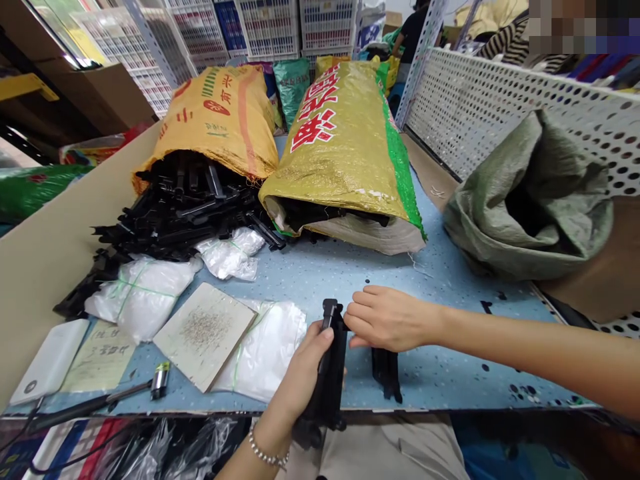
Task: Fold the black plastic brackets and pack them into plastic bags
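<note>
The person's left hand, right of the square board, has its thumb and fingers wrapped around a black part. The right hand, farther right of the board, curls its fingers at that part's upper end; whether they pinch anything cannot be told. White bags lie partly under the board.

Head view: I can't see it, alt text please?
The left hand grips a black part at the front edge of a blue table, the right hand by its far end. A second black part shows beside it. Behind, black pieces spill from an orange sack beside a gold sack.
</note>
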The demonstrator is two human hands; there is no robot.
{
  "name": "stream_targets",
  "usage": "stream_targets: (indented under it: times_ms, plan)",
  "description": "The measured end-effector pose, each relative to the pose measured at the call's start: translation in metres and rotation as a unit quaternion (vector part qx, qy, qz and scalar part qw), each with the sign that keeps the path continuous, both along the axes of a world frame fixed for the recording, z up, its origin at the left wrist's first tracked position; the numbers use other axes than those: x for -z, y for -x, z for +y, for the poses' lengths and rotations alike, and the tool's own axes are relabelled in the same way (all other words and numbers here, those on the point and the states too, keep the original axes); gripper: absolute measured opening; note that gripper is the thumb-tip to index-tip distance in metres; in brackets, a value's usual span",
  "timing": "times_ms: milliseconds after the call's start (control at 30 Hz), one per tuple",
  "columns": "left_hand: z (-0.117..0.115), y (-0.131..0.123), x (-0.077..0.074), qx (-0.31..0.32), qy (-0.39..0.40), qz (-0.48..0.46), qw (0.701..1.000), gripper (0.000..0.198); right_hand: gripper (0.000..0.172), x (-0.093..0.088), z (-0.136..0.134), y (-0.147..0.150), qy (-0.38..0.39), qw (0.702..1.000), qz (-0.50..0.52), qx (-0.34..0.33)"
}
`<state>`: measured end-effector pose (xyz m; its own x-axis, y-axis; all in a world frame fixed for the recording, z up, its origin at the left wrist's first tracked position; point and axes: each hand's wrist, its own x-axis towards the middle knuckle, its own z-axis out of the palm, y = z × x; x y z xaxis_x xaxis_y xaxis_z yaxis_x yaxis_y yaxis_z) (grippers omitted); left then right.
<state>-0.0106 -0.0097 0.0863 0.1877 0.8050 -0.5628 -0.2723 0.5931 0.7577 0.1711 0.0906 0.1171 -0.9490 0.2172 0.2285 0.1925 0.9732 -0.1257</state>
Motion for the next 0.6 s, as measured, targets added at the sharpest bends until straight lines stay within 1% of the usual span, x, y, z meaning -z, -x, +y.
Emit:
stream_targets:
  times_ms: [33, 100, 167, 233, 267, 300, 333, 367, 400, 433, 467, 500, 533, 567, 600]
  plan:
    - [0.002, 0.002, 0.000, 0.013, 0.027, -0.015, 0.999, 0.044, 0.034, -0.001, 0.000, -0.001, -0.012, 1.000, -0.013, -0.007]
    - [0.005, 0.005, 0.000, 0.019, 0.054, -0.031, 0.998, 0.046, 0.032, -0.001, 0.000, -0.003, -0.027, 0.999, -0.029, -0.018]
    - [0.004, 0.004, -0.002, 0.023, 0.058, -0.028, 0.998, 0.047, 0.034, 0.001, -0.001, -0.003, -0.008, 1.000, -0.018, -0.009]
    - [-0.001, 0.000, -0.002, 0.004, 0.014, 0.007, 1.000, 0.046, 0.038, 0.007, -0.005, -0.001, 0.052, 0.998, 0.018, 0.044]
    - [-0.004, -0.003, -0.002, -0.014, -0.031, 0.040, 0.999, 0.045, 0.040, 0.012, -0.009, 0.001, 0.098, 0.991, 0.041, 0.081]
    - [-0.007, -0.007, -0.001, -0.038, -0.083, 0.084, 0.992, 0.045, 0.042, 0.017, -0.014, 0.004, 0.158, 0.978, 0.066, 0.121]
    - [-0.010, -0.010, 0.001, -0.063, -0.135, 0.135, 0.979, 0.046, 0.045, 0.022, -0.020, 0.008, 0.231, 0.955, 0.094, 0.163]
    - [-0.012, -0.012, 0.005, -0.085, -0.180, 0.186, 0.962, 0.049, 0.048, 0.028, -0.025, 0.012, 0.314, 0.920, 0.123, 0.201]
    - [-0.013, -0.013, 0.008, -0.103, -0.215, 0.230, 0.944, 0.053, 0.052, 0.033, -0.029, 0.016, 0.400, 0.876, 0.143, 0.229]
    - [-0.012, -0.014, 0.013, -0.112, -0.237, 0.265, 0.928, 0.057, 0.056, 0.037, -0.029, 0.019, 0.473, 0.833, 0.146, 0.246]
    - [-0.009, -0.013, 0.019, -0.114, -0.250, 0.288, 0.917, 0.058, 0.059, 0.040, -0.025, 0.021, 0.515, 0.805, 0.129, 0.266]
    - [-0.006, -0.012, 0.025, -0.113, -0.254, 0.295, 0.914, 0.055, 0.059, 0.042, -0.016, 0.022, 0.523, 0.794, 0.099, 0.294]
    - [-0.001, -0.012, 0.032, -0.112, -0.251, 0.285, 0.918, 0.051, 0.055, 0.042, -0.002, 0.021, 0.501, 0.798, 0.066, 0.327]
    - [0.003, -0.013, 0.039, -0.117, -0.239, 0.258, 0.929, 0.046, 0.050, 0.040, 0.017, 0.017, 0.450, 0.811, 0.031, 0.373]
    - [0.008, -0.016, 0.047, -0.125, -0.223, 0.225, 0.940, 0.044, 0.041, 0.038, 0.038, 0.013, 0.396, 0.814, 0.024, 0.424]
